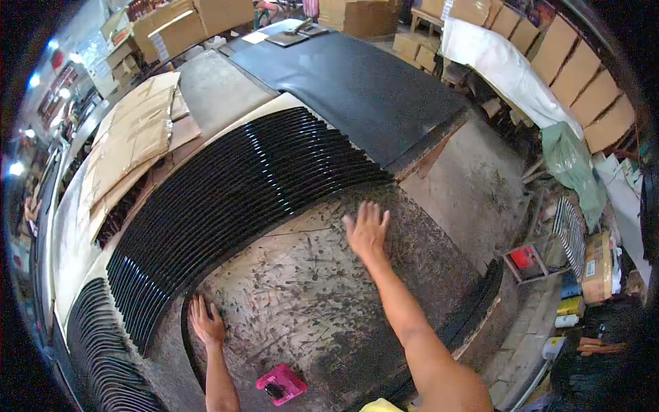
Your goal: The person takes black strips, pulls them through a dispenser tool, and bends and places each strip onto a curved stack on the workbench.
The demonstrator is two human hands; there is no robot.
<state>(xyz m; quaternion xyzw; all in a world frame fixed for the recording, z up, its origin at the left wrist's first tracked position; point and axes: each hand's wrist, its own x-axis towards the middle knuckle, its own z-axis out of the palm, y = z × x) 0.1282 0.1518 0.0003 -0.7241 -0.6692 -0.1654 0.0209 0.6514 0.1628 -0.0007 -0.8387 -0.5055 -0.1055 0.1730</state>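
L hand [207, 321], fingers slightly apart, was beside a thin blk strip [185, 336] twd worktop [295, 288] near edge, contact unclear. R hand [367, 232], fingers spread, was nr R end of rowed blk strips [240, 185] twd far edge. Pink item [283, 383] lay by near edge.

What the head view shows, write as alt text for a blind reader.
A person's left hand and right hand reach over a stained worktable, the left beside a thin black strip, the right near rows of glossy black strips. A pink object lies nearer the person; cardboard boxes stand beyond.
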